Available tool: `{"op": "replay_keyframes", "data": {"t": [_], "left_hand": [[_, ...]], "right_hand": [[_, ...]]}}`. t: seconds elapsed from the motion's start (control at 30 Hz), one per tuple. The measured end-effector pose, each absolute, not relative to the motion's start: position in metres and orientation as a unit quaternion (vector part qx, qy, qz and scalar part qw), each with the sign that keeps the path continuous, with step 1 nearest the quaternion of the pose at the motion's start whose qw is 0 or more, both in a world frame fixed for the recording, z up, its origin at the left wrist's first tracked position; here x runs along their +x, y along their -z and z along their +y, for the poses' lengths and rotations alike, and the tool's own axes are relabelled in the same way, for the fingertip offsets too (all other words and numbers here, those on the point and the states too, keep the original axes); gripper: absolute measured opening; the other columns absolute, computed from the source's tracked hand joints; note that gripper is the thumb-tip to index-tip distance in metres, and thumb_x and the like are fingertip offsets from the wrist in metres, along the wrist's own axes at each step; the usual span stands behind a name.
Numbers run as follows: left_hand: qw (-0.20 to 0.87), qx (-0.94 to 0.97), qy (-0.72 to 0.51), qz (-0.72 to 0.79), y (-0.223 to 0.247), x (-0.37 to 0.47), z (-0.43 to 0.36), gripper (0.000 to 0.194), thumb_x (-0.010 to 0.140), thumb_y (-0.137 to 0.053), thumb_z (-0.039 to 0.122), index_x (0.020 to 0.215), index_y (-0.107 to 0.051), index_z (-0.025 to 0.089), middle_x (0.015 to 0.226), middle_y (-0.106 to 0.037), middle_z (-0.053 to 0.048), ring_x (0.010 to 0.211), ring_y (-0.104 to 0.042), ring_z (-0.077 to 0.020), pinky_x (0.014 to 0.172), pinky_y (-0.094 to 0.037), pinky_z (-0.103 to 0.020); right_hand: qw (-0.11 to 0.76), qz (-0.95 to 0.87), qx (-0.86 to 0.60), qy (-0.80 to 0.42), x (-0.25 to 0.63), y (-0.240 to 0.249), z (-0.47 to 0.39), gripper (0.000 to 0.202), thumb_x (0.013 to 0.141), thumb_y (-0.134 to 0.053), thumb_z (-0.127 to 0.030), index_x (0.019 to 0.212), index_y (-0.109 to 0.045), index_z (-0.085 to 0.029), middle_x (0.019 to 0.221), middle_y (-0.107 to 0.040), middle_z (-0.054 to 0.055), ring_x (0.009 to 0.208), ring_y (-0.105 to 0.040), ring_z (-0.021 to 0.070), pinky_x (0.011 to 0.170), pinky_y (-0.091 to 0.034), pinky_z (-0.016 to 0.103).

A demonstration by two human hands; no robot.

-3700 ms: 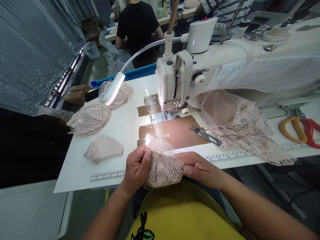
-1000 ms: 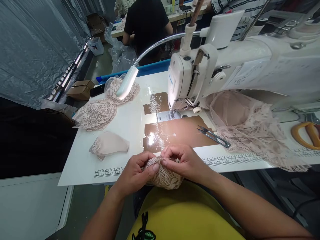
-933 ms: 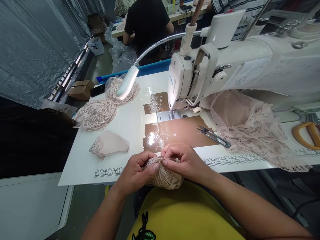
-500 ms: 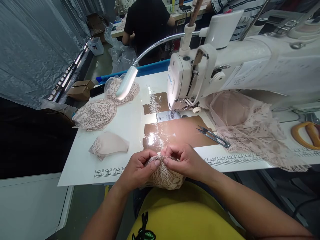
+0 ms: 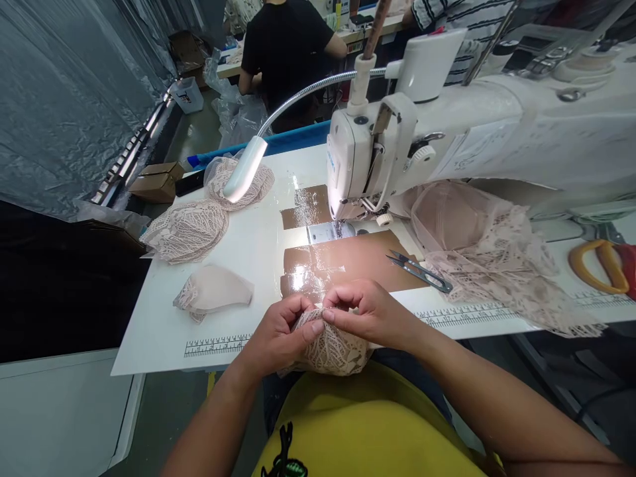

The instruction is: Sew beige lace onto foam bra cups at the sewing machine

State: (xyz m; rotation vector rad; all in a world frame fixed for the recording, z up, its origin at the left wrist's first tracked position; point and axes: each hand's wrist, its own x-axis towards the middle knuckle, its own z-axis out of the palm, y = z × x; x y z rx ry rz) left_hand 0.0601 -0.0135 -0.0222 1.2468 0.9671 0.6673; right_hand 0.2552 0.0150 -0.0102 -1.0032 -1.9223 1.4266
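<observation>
A beige lace bra cup point(image 5: 340, 351) hangs between my hands at the table's front edge, over my lap. My left hand point(image 5: 283, 334) pinches its upper edge between thumb and fingers. Close beside it, my right hand point(image 5: 365, 315) grips the same edge, thumb and forefinger pressed together. The fingertips almost meet and cover part of the edge. Just beyond my hands lies brown tape point(image 5: 342, 262) on the tabletop. Thread snips point(image 5: 420, 271) rest on the tape, to the right of my right hand.
A white sewing machine point(image 5: 422, 146) with a lamp point(image 5: 246, 169) stands ahead. Lace cups point(image 5: 186, 228) and a smooth beige piece point(image 5: 213, 291) lie left. A lace garment point(image 5: 477, 232) and orange-handled scissors point(image 5: 599, 265) are right. A person in black point(image 5: 288, 53) sits beyond.
Both hands keep their pinch on the lace bra cup, with the fingers shifted slightly along its edge. The whole scene has moved a little to the left as the camera turned.
</observation>
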Motion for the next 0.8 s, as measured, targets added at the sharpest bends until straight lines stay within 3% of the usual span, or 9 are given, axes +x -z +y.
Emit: {"op": "replay_keyframes", "data": {"t": [0.17, 0.33, 0.53, 0.67, 0.8], "left_hand": [[0.668, 0.540, -0.290, 0.423, 0.024, 0.059, -0.010, 0.027, 0.082, -0.061, 0.041, 0.082, -0.055, 0.015, 0.071, -0.045, 0.001, 0.065, -0.040, -0.0105, 0.061, -0.033, -0.023], [0.635, 0.560, -0.302, 0.438, 0.024, 0.065, -0.007, 0.025, 0.084, -0.059, 0.039, 0.081, -0.056, 0.014, 0.072, -0.047, 0.001, 0.066, -0.040, -0.0105, 0.062, -0.034, -0.023], [0.662, 0.557, -0.288, 0.410, 0.021, 0.071, -0.004, 0.024, 0.084, -0.060, 0.037, 0.078, -0.053, 0.015, 0.069, -0.043, 0.003, 0.062, -0.037, -0.0085, 0.058, -0.032, -0.020], [0.685, 0.528, -0.301, 0.401, 0.019, 0.072, -0.002, 0.026, 0.082, -0.064, 0.038, 0.087, -0.059, 0.014, 0.075, -0.050, 0.000, 0.068, -0.044, -0.0105, 0.062, -0.037, -0.022], [0.698, 0.470, -0.341, 0.419, 0.028, 0.081, -0.001, 0.028, 0.077, -0.068, 0.040, 0.077, -0.059, 0.013, 0.066, -0.048, 0.001, 0.062, -0.043, -0.0094, 0.058, -0.036, -0.021]], "right_hand": [[0.263, -0.718, -0.361, -0.534, 0.263, 0.009, 0.017, 0.020, 0.085, -0.055, -0.028, 0.073, -0.063, -0.015, 0.061, -0.054, -0.002, 0.058, -0.046, 0.0094, 0.054, -0.036, 0.021], [0.283, -0.694, -0.335, -0.570, 0.270, 0.012, 0.021, 0.023, 0.086, -0.056, -0.031, 0.101, -0.065, -0.016, 0.091, -0.067, 0.004, 0.081, -0.059, 0.0150, 0.071, -0.045, 0.025], [0.280, -0.695, -0.367, -0.551, 0.268, 0.009, 0.023, 0.019, 0.083, -0.060, -0.031, 0.074, -0.063, -0.015, 0.064, -0.057, -0.001, 0.060, -0.049, 0.0101, 0.056, -0.038, 0.022], [0.286, -0.679, -0.368, -0.567, 0.271, 0.003, 0.024, 0.018, 0.083, -0.060, -0.031, 0.073, -0.063, -0.016, 0.065, -0.057, -0.001, 0.060, -0.049, 0.0096, 0.056, -0.038, 0.021], [0.286, -0.665, -0.361, -0.589, 0.272, 0.004, 0.028, 0.021, 0.083, -0.060, -0.034, 0.073, -0.062, -0.015, 0.064, -0.056, -0.001, 0.060, -0.049, 0.0097, 0.055, -0.038, 0.021]]}}
